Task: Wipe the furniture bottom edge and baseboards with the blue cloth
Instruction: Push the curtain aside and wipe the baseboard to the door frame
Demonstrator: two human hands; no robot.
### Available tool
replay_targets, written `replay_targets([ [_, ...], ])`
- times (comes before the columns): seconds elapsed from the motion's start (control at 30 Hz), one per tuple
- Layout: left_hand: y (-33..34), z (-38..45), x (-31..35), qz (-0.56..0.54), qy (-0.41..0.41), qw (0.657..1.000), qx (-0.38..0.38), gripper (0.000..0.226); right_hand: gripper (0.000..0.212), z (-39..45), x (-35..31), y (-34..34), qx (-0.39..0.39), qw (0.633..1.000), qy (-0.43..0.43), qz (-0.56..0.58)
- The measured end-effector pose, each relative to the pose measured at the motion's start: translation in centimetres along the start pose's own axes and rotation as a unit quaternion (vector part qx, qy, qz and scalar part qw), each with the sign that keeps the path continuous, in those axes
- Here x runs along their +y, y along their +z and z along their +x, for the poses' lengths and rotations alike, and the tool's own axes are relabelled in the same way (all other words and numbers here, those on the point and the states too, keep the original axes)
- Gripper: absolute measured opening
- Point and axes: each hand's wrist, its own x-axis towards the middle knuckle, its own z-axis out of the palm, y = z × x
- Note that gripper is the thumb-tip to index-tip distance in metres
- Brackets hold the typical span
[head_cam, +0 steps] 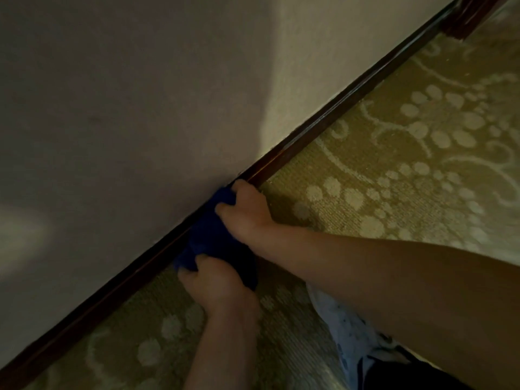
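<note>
Head view of a wall-floor junction. A dark wooden baseboard (323,123) runs diagonally from the lower left corner to the upper right, between a plain wall (140,94) above and a green carpet (394,164) with a pale dotted scroll pattern below. The blue cloth (216,237), bunched, lies against the baseboard about midway along its visible length, touching both its face and the carpet edge. The right hand (247,212) grips the upper end of the cloth, fingers curled over it at the baseboard's top edge; the left hand (213,282) grips the lower end, fingers curled into the fabric. Bare baseboard extends on both sides of the hands. At the far upper right the baseboard meets dark wooden furniture (472,15).
</note>
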Motion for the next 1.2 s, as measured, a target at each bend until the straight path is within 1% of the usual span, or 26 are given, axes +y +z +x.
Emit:
replay_targets([
  [0.03, 0.0, -0.1, -0.1, 0.032, 0.007, 0.999, -0.024, 0.052, 0.019, 0.9, 0.2, -1.1, 0.037, 0.999, 0.008, 0.003],
  [0.07, 0.1, -0.3, 0.0, 0.051, -0.001, 0.996, -0.066, 0.051, 0.014, 1.9, 0.2, -2.3, 0.08, 0.996, 0.023, 0.009],
  [0.13, 0.5, -0.2, 0.1, 0.068, -0.026, 0.988, -0.136, 0.047, 0.015, 3.7, 0.1, -4.7, 0.148, 0.987, 0.054, 0.037],
  [0.17, 0.6, -0.1, 0.2, 0.071, -0.034, 0.985, -0.153, 0.045, 0.018, 4.1, -0.2, -5.2, 0.161, 0.983, 0.065, 0.054],
  [0.2, 0.7, -0.1, 0.3, 0.063, -0.036, 0.986, -0.152, 0.044, 0.024, 4.0, -0.4, -5.2, 0.164, 0.982, 0.074, 0.062],
  [0.23, 0.7, -0.1, 0.6, 0.052, -0.033, 0.989, -0.136, 0.043, 0.028, 3.7, -0.5, -4.7, 0.161, 0.982, 0.08, 0.059],
  [0.3, 0.3, -0.3, 0.9, 0.015, 0.001, 0.997, -0.07, 0.043, 0.025, 2.1, -0.4, -2.3, 0.146, 0.986, 0.07, 0.034],
  [0.37, -0.2, -0.2, 0.7, -0.026, 0.045, 0.999, -0.002, 0.044, 0.024, -0.2, -0.2, 0.3, 0.081, 0.996, 0.032, 0.025],
  [0.43, -0.8, 0.2, 0.4, -0.04, 0.06, 0.997, 0.022, 0.047, 0.029, -1.4, -0.1, 1.9, 0.0, 0.999, 0.014, 0.033],
  [0.5, -1.3, 0.5, -0.1, -0.013, 0.048, 0.999, 0.018, 0.05, 0.023, -0.9, 0.3, 1.8, -0.028, 0.999, 0.009, 0.033],
  [0.53, -1.4, 0.6, -0.2, 0.005, 0.034, 0.999, 0.001, 0.051, 0.017, -0.2, 0.5, 1.1, -0.017, 0.999, 0.012, 0.027],
  [0.57, -1.3, 0.7, -0.3, 0.025, 0.018, 0.999, -0.028, 0.052, 0.015, 0.7, 0.9, 0.0, 0.018, 0.999, 0.027, 0.026],
  [0.6, -1.1, 0.6, -0.3, 0.044, 0.004, 0.996, -0.077, 0.05, 0.015, 1.6, 1.2, -1.5, 0.073, 0.995, 0.056, 0.032],
  [0.67, -0.2, 0.1, -0.3, 0.081, -0.006, 0.98, -0.184, 0.045, 0.028, 2.9, 1.7, -5.1, 0.189, 0.972, 0.117, 0.073],
  [0.7, 0.4, -0.1, -0.5, 0.094, -0.005, 0.971, -0.222, 0.042, 0.032, 3.0, 1.8, -6.7, 0.221, 0.963, 0.127, 0.09],
  [0.73, 0.9, -0.2, -0.8, 0.097, -0.008, 0.964, -0.247, 0.039, 0.031, 2.8, 2.0, -8.0, 0.231, 0.959, 0.124, 0.103],
  [0.8, 1.4, -0.5, -1.5, 0.086, -0.034, 0.962, -0.258, 0.039, 0.023, 1.6, 1.8, -9.5, 0.209, 0.961, 0.109, 0.143],
  [0.87, 1.0, -0.8, -2.1, 0.062, -0.082, 0.969, -0.225, 0.046, 0.02, -0.8, 1.1, -10.4, 0.16, 0.964, 0.101, 0.185],
  [0.9, 0.9, -1.4, -2.2, 0.048, -0.108, 0.974, -0.195, 0.047, 0.021, -2.3, 0.4, -10.7, 0.133, 0.967, 0.097, 0.195],
  [0.93, 0.6, -2.0, -2.3, 0.03, -0.137, 0.975, -0.175, 0.046, 0.021, -3.9, -0.3, -10.9, 0.11, 0.971, 0.094, 0.189],
  [0.97, 0.6, -2.8, -2.1, 0.01, -0.168, 0.97, -0.177, 0.046, 0.022, -5.3, -1.1, -11.2, 0.097, 0.975, 0.093, 0.176],
  [1.07, 0.9, -5.5, -1.0, -0.032, -0.231, 0.942, -0.243, 0.045, 0.015, -8.0, -2.9, -12.4, 0.068, 0.982, 0.078, 0.156],
  [1.13, 1.0, -5.5, -0.7, -0.021, -0.225, 0.938, -0.264, 0.044, 0.015, -8.0, -3.6, -13.1, 0.056, 0.983, 0.064, 0.165],
  [1.2, 0.9, -4.6, -0.6, -0.016, -0.201, 0.939, -0.277, 0.044, 0.015, -7.1, -3.4, -13.2, 0.057, 0.979, 0.06, 0.186],
])
